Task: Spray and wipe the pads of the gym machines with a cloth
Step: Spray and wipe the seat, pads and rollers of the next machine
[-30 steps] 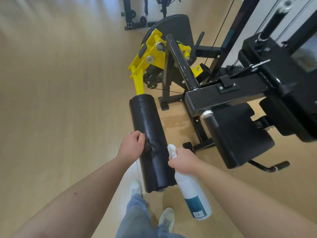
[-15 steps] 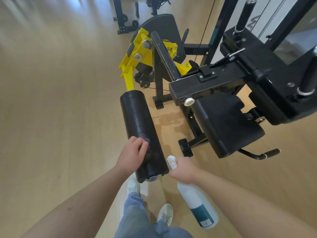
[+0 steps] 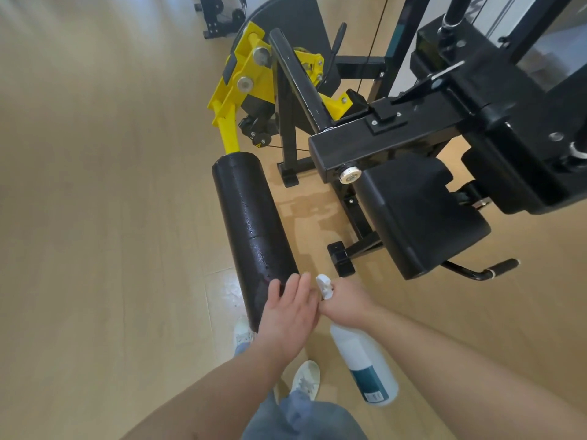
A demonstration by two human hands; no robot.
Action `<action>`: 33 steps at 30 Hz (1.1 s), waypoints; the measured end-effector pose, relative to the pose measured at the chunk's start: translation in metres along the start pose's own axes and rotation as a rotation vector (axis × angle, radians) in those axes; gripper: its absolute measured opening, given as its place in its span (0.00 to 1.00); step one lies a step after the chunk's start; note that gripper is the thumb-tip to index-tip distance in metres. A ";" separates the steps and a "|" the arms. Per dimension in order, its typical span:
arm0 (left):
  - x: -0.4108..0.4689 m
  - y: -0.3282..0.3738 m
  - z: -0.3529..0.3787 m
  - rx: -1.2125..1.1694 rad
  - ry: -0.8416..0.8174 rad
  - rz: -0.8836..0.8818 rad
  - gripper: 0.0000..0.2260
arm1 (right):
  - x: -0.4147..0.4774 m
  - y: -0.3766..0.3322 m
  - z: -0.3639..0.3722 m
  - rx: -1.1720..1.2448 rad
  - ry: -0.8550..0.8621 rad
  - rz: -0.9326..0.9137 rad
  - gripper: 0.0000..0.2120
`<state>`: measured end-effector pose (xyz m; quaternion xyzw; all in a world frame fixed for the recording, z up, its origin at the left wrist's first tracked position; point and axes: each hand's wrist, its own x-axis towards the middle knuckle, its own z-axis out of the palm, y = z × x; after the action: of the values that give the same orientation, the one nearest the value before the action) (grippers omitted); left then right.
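A black foam roller pad [image 3: 254, 223], wet and glistening, hangs on a yellow lever arm [image 3: 233, 103] of the gym machine. My left hand [image 3: 289, 315] lies on the roller's near end with its fingers stretched flat towards the inner side. No cloth shows under it. My right hand [image 3: 344, 301] grips the neck of a white spray bottle [image 3: 365, 360] with a teal label. The bottle hangs downwards, its nozzle [image 3: 324, 285] just right of my left fingertips. A black seat pad [image 3: 413, 214] sits to the right.
The machine's black frame [image 3: 381, 138] and its floor feet [image 3: 341, 258] stand between roller and seat. A handle [image 3: 495, 268] sticks out under the seat. A wet patch [image 3: 305, 211] marks the wooden floor. My white shoes [image 3: 305, 379] are below the roller's end.
My left hand slid down the roller to its near end and its fingers went from curled to flat. My right hand with the bottle stayed beside it.
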<state>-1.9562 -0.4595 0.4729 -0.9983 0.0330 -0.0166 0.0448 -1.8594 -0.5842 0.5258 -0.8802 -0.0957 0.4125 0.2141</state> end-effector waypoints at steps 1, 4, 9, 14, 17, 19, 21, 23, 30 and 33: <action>0.001 -0.001 0.002 0.004 -0.017 0.012 0.13 | 0.003 -0.001 0.002 0.008 -0.001 0.003 0.06; -0.002 -0.020 0.018 -0.080 -0.002 0.018 0.11 | 0.008 -0.004 0.006 0.030 0.020 0.028 0.06; 0.004 -0.038 0.025 -0.154 0.002 0.025 0.16 | 0.023 -0.012 -0.001 0.049 0.011 0.055 0.04; 0.018 -0.051 0.027 -0.269 -0.020 -0.092 0.10 | 0.041 -0.026 -0.011 0.028 0.002 0.057 0.05; 0.038 -0.063 0.028 -0.271 -0.014 -0.188 0.05 | 0.053 -0.037 -0.016 0.045 0.001 0.060 0.04; 0.052 -0.073 0.032 -0.268 -0.004 -0.203 0.05 | 0.061 -0.046 -0.019 0.051 0.000 0.064 0.05; 0.060 -0.084 0.038 -0.280 0.025 -0.205 0.05 | 0.069 -0.057 -0.023 0.053 -0.006 0.057 0.07; 0.065 -0.093 0.041 -0.308 0.051 -0.211 0.05 | 0.079 -0.067 -0.028 0.065 -0.012 0.050 0.05; 0.078 -0.108 0.047 -0.351 0.090 -0.177 0.08 | 0.127 -0.102 -0.041 0.071 0.028 0.069 0.04; 0.085 -0.116 0.051 -0.364 0.097 -0.167 0.10 | 0.146 -0.113 -0.043 0.022 0.028 0.067 0.03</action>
<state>-1.8616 -0.3452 0.4349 -0.9873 -0.0451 -0.0620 -0.1393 -1.7317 -0.4466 0.5017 -0.8862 -0.0589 0.4082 0.2112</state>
